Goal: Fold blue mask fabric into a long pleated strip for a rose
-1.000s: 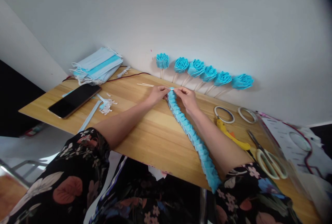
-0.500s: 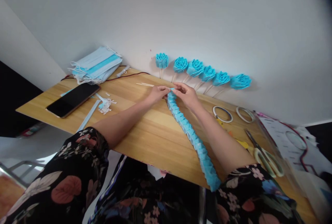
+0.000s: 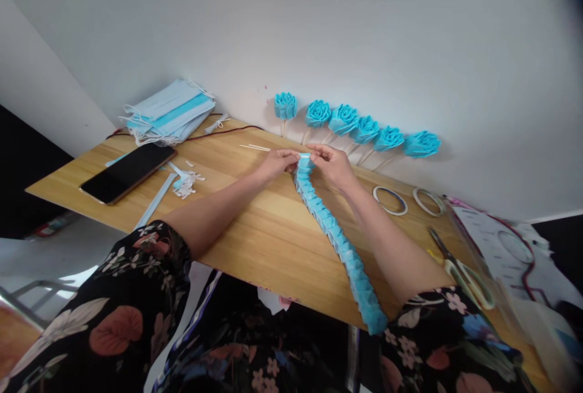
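A long strip of folded blue mask fabric (image 3: pixel 331 228) runs from my fingers toward the front edge of the table, its near end beside my right sleeve. Pinching the left side of its far end is my left hand (image 3: pixel 279 163). My right hand (image 3: pixel 333 165) grips the right side of that same end, thumb and finger closed on it. A short pale band shows on the strip between the two hands. Close to my left hand lie thin wooden sticks (image 3: pixel 255 147). The fingertips are partly hidden behind the folds.
Blue fabric roses (image 3: pixel 344 119) on sticks lean along the wall. At left are stacked face masks (image 3: pixel 168 110), a phone (image 3: pixel 129 173) and white scraps (image 3: pixel 186 183). Tape rolls (image 3: pixel 390 200) and scissors (image 3: pixel 462 271) lie at right, near a clear box (image 3: pixel 505 302).
My right hand has shifted slightly right, away from the left. The strip's far end now shows spread flat between them, with its pale band visible.
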The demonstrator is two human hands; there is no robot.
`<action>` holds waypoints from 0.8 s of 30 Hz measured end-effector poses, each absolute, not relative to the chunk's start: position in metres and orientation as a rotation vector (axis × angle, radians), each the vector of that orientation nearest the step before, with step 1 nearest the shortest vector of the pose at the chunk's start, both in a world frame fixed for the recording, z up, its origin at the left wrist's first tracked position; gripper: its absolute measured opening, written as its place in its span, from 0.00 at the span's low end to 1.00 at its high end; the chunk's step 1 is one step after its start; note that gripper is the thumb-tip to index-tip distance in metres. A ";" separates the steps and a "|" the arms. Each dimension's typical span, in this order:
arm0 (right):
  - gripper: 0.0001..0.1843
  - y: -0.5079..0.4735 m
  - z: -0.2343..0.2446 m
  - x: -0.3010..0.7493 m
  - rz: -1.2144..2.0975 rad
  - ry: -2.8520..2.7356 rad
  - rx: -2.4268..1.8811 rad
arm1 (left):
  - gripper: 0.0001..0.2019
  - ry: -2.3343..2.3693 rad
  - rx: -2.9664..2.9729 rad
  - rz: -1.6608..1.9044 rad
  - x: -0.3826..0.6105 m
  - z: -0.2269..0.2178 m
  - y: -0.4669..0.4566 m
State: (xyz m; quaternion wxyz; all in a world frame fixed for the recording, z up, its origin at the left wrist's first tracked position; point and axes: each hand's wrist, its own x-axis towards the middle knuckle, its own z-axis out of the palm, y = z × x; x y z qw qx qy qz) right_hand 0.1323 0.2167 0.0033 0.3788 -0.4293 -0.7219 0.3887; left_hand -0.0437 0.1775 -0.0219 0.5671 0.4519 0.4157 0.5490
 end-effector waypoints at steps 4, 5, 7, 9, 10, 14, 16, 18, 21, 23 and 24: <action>0.24 0.217 0.005 0.134 0.974 -1.852 -1.114 | 0.07 0.987 1.056 1.294 -0.043 -0.023 0.179; 0.24 0.217 0.005 0.135 0.975 -1.853 -1.118 | 0.08 0.990 1.056 1.297 -0.043 -0.023 0.179; 0.24 0.217 0.007 0.137 1.001 -1.843 -1.114 | 0.09 0.991 1.054 1.299 -0.043 -0.022 0.180; 0.25 0.216 0.009 0.140 1.052 -1.818 -1.104 | 0.09 0.985 1.035 1.300 -0.044 -0.021 0.179; 0.26 0.215 0.011 0.142 1.072 -1.809 -1.101 | 0.09 0.981 1.024 1.300 -0.044 -0.020 0.179; 0.27 0.207 0.020 0.158 1.061 -1.818 -1.141 | 0.11 0.999 1.008 1.296 -0.044 -0.020 0.181; 0.26 0.201 0.027 0.174 1.029 -1.809 -1.177 | 0.11 1.012 1.005 1.292 -0.044 -0.021 0.181; 0.24 0.193 0.037 0.196 0.989 -1.773 -1.223 | 0.10 1.012 1.003 1.287 -0.045 -0.021 0.182; 0.20 0.174 0.055 0.238 0.930 -1.657 -1.322 | 0.08 0.999 1.010 1.273 -0.047 -0.022 0.180; 0.17 0.158 0.067 0.269 0.888 -1.550 -1.402 | 0.07 0.986 1.024 1.261 -0.048 -0.022 0.179; 0.16 0.149 0.072 0.285 0.854 -1.498 -1.434 | 0.07 0.985 1.029 1.263 -0.049 -0.022 0.180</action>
